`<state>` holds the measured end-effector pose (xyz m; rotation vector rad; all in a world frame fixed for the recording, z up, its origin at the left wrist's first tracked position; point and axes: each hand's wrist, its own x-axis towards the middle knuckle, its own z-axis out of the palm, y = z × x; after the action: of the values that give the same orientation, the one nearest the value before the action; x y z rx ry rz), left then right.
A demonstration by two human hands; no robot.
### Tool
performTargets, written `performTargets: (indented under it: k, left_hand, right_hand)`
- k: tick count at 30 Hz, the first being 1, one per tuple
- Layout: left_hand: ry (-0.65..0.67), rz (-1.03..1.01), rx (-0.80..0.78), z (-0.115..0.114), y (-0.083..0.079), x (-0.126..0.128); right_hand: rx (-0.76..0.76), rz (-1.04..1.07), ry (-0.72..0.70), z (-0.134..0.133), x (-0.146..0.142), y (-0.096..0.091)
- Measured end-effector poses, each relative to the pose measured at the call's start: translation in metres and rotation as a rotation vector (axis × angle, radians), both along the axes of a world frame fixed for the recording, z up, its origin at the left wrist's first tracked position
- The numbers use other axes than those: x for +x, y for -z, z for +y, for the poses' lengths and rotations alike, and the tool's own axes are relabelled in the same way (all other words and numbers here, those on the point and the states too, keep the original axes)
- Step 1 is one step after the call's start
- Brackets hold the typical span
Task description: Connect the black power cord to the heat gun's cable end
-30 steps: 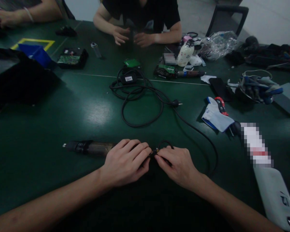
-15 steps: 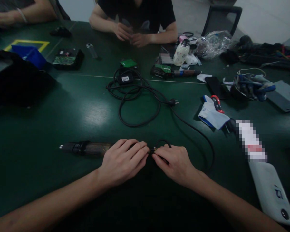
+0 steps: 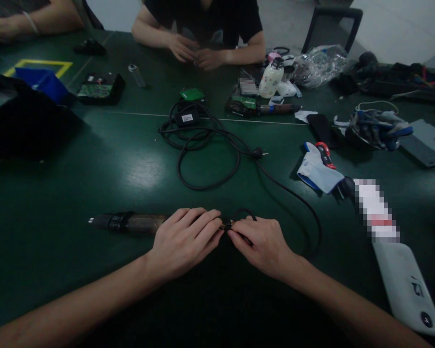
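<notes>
Co-worker's hands (image 3: 209,59) have drawn together; left hand (image 3: 186,239), fingers clamped over the cylindrical tool (image 3: 145,224) on the bench (image 3: 141,169), presumably steadies its rear while right hand's (image 3: 263,244) fingers pinch the cable (image 3: 206,189).

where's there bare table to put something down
Bare green tabletop lies left of the coiled black cable, beyond the dark cylindrical tool; another patch separates the cable's right-hand curve from the long white device. It's crowded at upper right, around the cream patterned bottle and crumpled clear plastic.
</notes>
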<state>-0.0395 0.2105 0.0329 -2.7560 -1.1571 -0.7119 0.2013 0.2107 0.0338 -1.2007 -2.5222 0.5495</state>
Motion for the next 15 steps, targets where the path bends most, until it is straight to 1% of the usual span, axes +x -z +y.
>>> performTargets:
  k: [6,11,15]
  left_hand:
    - [0.020,-0.002,-0.017,-0.0003,0.0004,0.0006]
    - [-0.009,0.009,-0.001,0.0004,0.0006,0.0006]
    - [0.008,-0.002,-0.022,-0.0001,-0.0005,0.0013]
  right_hand:
    - [0.008,0.002,0.012,-0.0002,-0.0002,0.0002]
    - [0.014,0.010,0.008,0.0002,0.0001,0.0005]
    - [0.007,0.000,0.004,0.0001,0.0002,0.0006]
